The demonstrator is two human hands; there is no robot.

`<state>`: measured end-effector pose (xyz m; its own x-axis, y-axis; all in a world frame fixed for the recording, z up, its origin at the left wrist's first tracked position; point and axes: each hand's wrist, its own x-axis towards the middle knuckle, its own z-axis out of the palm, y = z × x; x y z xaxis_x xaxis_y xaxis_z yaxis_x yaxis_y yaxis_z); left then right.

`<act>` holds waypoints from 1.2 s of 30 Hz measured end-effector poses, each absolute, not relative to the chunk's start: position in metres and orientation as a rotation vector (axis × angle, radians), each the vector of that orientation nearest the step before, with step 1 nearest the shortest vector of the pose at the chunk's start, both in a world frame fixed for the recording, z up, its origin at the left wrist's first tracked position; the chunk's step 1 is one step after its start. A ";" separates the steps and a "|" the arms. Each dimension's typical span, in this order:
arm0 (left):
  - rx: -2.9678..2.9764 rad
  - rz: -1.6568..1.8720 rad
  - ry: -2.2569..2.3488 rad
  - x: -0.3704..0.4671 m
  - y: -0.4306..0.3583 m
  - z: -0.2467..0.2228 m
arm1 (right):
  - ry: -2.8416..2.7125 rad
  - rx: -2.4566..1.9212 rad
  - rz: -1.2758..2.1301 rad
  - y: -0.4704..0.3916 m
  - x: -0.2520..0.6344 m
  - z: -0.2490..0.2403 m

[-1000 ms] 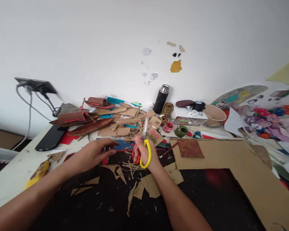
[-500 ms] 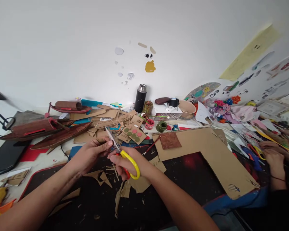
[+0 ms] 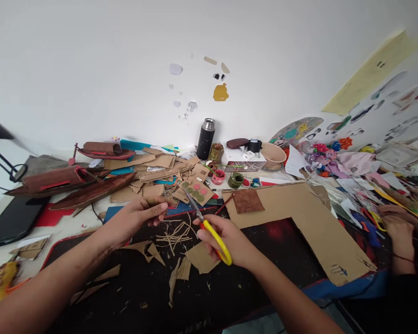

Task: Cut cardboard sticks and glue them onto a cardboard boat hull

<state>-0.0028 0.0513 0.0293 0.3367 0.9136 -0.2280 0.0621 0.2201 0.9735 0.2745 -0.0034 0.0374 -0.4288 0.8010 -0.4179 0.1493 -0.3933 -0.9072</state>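
Note:
My right hand (image 3: 230,236) is wrapped round the yellow and red handles of a pair of scissors (image 3: 194,203). The blades look closed and point up and to the left, away from my other hand. My left hand (image 3: 144,212) pinches thumb and fingers together; whatever is between them is too small to make out. Thin cardboard strips (image 3: 176,237) lie in a loose pile just below and between the hands. Nearby on the dark mat are a cardboard piece (image 3: 202,257) and torn cardboard scraps (image 3: 179,276).
Brown boat models (image 3: 66,178) stand at the left by a heap of cardboard (image 3: 156,162). A black flask (image 3: 205,139), an open green paint jar (image 3: 235,181) and a pink one (image 3: 218,176) stand behind. A large cardboard sheet (image 3: 320,232) lies right, near another person's hands (image 3: 399,232).
My right hand has drawn the scissors right and away from my left hand, and the blades have come clear of it. The pile of strips shows more fully. My left hand stays pinched.

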 end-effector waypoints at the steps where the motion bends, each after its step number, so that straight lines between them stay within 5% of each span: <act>1: 1.223 0.777 1.095 -0.008 0.052 0.028 | -1.393 -1.381 1.828 -0.006 0.284 0.038; 7: 1.556 0.611 1.230 -0.022 0.051 0.009 | -2.159 -1.859 0.941 -0.018 0.328 0.046; 10: 1.760 0.548 1.270 -0.019 0.053 0.000 | -2.364 -2.008 0.765 -0.024 0.337 0.046; 22: 2.342 0.227 1.225 0.014 0.073 -0.004 | -2.675 -2.189 0.549 -0.030 0.348 0.041; 36: 2.173 0.515 1.246 0.005 0.073 0.000 | -2.601 -1.936 0.545 -0.022 0.334 0.050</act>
<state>0.0053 0.0730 -0.0002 0.4901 0.8705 0.0447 0.6484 -0.3983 0.6488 0.3344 -0.0222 0.0502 -0.2993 0.9026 -0.3094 0.9509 0.2554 -0.1749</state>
